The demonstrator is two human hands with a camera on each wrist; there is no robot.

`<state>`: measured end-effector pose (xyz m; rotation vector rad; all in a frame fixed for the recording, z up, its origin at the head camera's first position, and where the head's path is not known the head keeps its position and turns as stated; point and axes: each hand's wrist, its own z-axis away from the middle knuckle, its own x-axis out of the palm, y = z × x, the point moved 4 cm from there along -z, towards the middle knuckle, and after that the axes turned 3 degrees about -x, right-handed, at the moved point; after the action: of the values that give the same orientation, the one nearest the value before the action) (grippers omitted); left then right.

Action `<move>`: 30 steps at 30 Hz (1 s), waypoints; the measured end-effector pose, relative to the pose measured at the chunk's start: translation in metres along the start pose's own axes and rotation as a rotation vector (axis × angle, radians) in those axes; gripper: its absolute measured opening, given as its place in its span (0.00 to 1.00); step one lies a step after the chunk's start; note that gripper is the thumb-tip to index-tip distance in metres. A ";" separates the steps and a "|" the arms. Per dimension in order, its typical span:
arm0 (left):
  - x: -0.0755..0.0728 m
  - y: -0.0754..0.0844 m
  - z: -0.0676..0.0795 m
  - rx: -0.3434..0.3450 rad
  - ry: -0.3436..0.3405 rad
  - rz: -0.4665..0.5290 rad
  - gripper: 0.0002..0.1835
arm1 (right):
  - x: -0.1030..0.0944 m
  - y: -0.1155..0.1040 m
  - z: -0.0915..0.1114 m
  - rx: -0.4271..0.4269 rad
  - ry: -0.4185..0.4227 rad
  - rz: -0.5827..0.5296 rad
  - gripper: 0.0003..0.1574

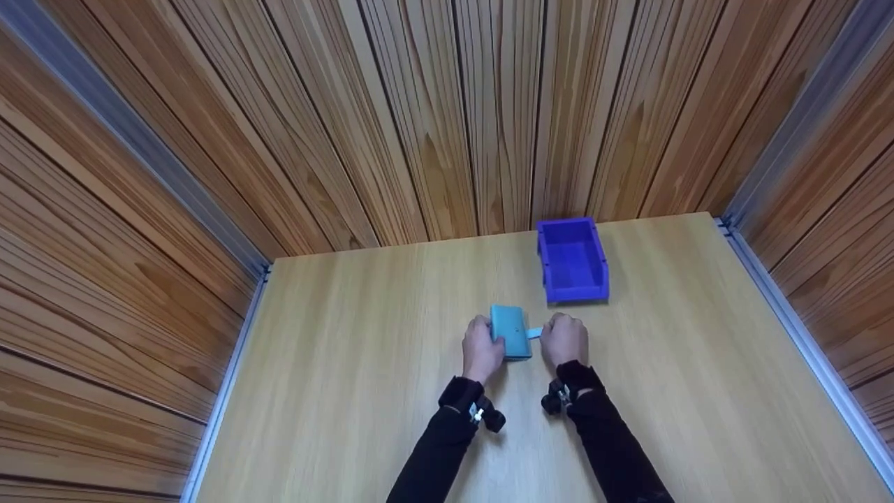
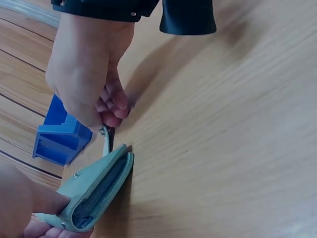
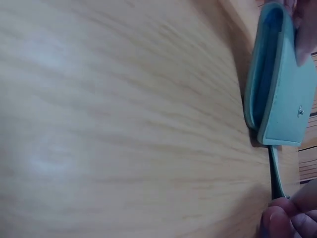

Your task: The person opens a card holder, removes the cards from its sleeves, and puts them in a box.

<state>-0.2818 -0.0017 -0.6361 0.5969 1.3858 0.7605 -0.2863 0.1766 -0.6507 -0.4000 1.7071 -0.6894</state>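
A small teal wallet [image 1: 510,332] is held just over or on the table, its fold facing my left hand [image 1: 482,351]. That hand grips the wallet's left side, thumb on top and fingers underneath, as the left wrist view shows. A narrow strap [image 1: 534,333] with a metal snap sticks out from the wallet's right side. My right hand [image 1: 564,340] pinches the strap's end between thumb and fingers. Between the wallet's covers, inner leaves [image 2: 101,191] show in the left wrist view. A small metal emblem [image 3: 300,111] sits on the cover.
Behind my right hand stands a blue-purple plastic bin [image 1: 574,293], near the table's back edge. Wood-plank walls [image 1: 447,126] enclose the pale wooden table [image 1: 335,391] at the back and both sides. Metal rails [image 1: 810,342] run along its side edges.
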 end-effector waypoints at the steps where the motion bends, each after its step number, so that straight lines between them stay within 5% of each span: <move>1: 0.000 -0.001 0.000 0.000 0.000 -0.003 0.13 | -0.001 0.000 0.000 0.007 0.002 -0.011 0.20; 13: 0.001 -0.011 -0.002 -0.006 0.017 -0.010 0.14 | -0.006 0.002 0.000 0.036 0.003 -0.030 0.17; 30: -0.001 -0.005 -0.004 0.147 0.098 -0.178 0.17 | -0.008 0.006 -0.002 0.079 0.002 -0.020 0.18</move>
<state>-0.2855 -0.0059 -0.6404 0.5472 1.5723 0.5549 -0.2855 0.1864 -0.6476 -0.3622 1.6742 -0.7694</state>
